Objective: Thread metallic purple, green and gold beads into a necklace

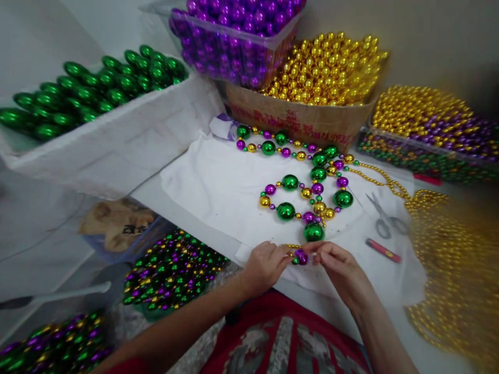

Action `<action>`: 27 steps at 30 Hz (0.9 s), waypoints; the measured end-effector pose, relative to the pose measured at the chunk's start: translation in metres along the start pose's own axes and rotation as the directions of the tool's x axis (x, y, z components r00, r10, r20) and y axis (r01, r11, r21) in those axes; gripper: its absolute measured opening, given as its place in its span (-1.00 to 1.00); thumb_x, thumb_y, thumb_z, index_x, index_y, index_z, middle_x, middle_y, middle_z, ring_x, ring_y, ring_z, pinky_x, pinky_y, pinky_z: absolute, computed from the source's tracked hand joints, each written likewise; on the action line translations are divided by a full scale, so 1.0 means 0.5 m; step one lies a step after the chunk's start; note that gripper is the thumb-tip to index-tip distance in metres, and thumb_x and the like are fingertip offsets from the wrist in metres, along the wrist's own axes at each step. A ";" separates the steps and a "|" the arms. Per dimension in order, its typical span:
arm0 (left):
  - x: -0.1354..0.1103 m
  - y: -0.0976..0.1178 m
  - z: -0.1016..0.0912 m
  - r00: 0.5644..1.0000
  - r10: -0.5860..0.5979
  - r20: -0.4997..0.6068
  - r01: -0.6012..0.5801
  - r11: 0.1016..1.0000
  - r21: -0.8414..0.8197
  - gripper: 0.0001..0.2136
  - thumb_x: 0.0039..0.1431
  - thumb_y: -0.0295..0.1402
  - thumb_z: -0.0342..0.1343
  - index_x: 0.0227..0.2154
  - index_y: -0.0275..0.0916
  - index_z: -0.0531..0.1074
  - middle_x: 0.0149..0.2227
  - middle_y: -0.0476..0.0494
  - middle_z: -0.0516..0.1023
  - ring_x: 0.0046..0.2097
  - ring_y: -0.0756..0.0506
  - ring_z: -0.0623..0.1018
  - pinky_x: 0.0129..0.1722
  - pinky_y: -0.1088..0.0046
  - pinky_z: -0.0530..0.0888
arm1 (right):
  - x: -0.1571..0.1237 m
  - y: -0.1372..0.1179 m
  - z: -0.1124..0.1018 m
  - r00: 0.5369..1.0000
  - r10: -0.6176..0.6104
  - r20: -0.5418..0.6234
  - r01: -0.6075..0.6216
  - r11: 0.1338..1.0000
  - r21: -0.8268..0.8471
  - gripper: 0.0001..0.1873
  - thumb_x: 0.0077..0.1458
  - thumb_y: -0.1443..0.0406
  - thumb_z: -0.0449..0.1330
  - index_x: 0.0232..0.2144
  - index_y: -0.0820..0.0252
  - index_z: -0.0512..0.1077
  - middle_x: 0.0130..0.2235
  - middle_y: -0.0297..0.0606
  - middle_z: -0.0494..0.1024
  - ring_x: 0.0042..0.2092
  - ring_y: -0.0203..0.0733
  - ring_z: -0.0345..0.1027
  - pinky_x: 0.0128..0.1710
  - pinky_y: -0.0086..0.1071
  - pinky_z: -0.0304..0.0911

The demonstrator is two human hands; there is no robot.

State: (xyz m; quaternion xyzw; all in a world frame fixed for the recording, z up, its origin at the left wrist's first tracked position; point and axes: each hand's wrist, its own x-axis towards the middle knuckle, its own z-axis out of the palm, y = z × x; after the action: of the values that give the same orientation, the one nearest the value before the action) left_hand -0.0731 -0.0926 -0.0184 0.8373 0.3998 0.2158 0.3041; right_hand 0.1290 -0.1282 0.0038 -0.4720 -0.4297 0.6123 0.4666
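Note:
My left hand (265,264) is closed on the near end of a bead string, with a purple bead (301,256) and small green and gold beads just past its fingertips. My right hand (338,264) is pinched close beside these beads; what lies between its fingers is too small to make out. The rest of the bead necklace (290,182), with big green, purple and gold beads, lies in loops beyond my hands on a white cloth (218,182). Scissors (384,218) and a red-handled tool (382,250) lie on the cloth to the right.
A white foam box (117,145) of long green beads stands at left. At the back are a clear bin (234,36) of purple beads and a cardboard box (296,122) of gold ones. Gold bead strands (456,280) heap at right. Mixed beads (171,270) sit lower left.

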 end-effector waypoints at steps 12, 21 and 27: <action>-0.056 0.018 -0.015 0.866 -0.499 0.037 0.497 0.849 -0.181 -0.86 0.15 -0.28 0.04 -0.45 -0.19 0.41 -0.44 -0.07 0.45 -0.32 -0.10 0.39 -0.26 0.45 0.26 | 0.048 0.057 0.078 0.996 0.029 -0.085 -0.016 0.987 0.157 -0.72 0.16 0.13 0.10 -0.50 0.14 0.26 -0.54 -0.40 0.28 -0.44 -0.28 0.22 -0.35 -0.37 0.16; -0.047 0.031 -0.070 0.934 -0.346 0.084 0.356 0.899 -0.256 -0.85 0.12 -0.37 0.08 -0.51 -0.21 0.49 0.04 -0.13 0.40 0.04 -0.16 0.33 0.06 0.26 0.21 | 0.025 0.045 0.064 0.989 0.003 -0.148 0.012 0.995 0.097 -0.73 0.14 0.15 0.14 -0.52 0.17 0.32 -0.52 -0.36 0.33 -0.41 -0.27 0.22 -0.35 -0.38 0.14; -0.047 0.021 -0.093 0.900 -0.315 0.301 0.426 0.492 -0.759 -0.86 0.09 -0.32 0.13 -0.49 -0.26 0.49 -0.02 -0.19 0.45 0.02 -0.15 0.40 0.03 0.26 0.28 | 0.030 0.045 0.048 0.978 0.051 -0.202 -0.001 0.971 0.239 -0.75 0.12 0.14 0.14 -0.49 0.15 0.29 -0.56 -0.42 0.23 -0.46 -0.29 0.19 -0.39 -0.39 0.11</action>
State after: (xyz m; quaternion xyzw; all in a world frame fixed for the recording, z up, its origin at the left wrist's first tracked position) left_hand -0.1092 -0.1008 0.0195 0.5099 0.4076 0.2516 0.7145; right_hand 0.0997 -0.1198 -0.0162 -0.4794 -0.2964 0.6129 0.5538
